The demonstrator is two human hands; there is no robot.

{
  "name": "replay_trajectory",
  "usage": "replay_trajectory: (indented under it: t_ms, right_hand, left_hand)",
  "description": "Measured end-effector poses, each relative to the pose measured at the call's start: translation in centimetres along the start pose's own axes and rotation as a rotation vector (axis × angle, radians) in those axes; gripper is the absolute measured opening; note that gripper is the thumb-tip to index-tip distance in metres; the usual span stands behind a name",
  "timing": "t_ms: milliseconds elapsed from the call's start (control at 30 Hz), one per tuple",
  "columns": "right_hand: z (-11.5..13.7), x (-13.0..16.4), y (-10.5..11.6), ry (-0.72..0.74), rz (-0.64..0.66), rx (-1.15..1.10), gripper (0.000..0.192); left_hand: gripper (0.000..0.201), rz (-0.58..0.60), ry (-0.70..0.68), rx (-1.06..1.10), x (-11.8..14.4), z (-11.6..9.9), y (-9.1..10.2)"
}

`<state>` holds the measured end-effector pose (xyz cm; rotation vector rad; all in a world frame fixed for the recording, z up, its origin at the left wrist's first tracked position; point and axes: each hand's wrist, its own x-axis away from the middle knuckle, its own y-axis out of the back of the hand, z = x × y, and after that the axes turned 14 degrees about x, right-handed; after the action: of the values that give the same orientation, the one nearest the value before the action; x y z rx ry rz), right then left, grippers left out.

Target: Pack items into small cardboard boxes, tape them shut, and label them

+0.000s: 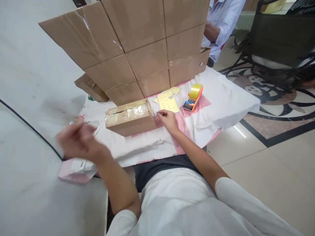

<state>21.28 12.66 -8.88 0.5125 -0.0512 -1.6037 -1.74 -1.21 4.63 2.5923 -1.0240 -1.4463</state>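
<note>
Closest to the camera, the left hand [77, 139] is up in the air over the near-left edge of the white and pink cloth-covered surface [221, 98]. It's motion-blurred, so I honestly can't tell how its fingers are set, and it doesn't look like it's holding anything.

The right hand [167, 118] is at the right end of the small brown cardboard box wrapped in clear tape [129, 117], fingers pinched narrow on something tiny and shiny, maybe a loose tape end, too small to say. The box lies on its side mid-surface, closed, so its contents are hidden. The top is already taped over, pretty wrinkly; my guess is the right end is what's left to finish.

Just behind that hand is a yellow perforated card [168, 101], and beside it an orange tape dispenser with a yellow roll [193, 97]. Further back stands a tall wall of flattened brown cardboard [137, 46], and behind that a person's light blue sleeve [225, 19].
</note>
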Motion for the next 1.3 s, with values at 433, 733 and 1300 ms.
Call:
replay_trajectory:
  t_ms: [433, 733, 1300]
  right_hand:
    - [-0.5, 2.3, -1.6, 0.146, 0.346, -0.027, 0.057]
    - [0.7, 2.3, -1.0, 0.187, 0.180, 0.036, 0.066]
    - [4.0, -4.1, 0.5, 0.555, 0.388, 0.080, 0.142]
  left_hand:
    - [0.046, 0.209, 0.015, -0.217, 2.7, 4.7, -7.6]
    - [0.046, 0.350, 0.031, -0.177, 2.5, 3.5, -6.1]
    - [0.036, -0.259, -0.018, 0.074, 3.1, 7.8, -4.4]
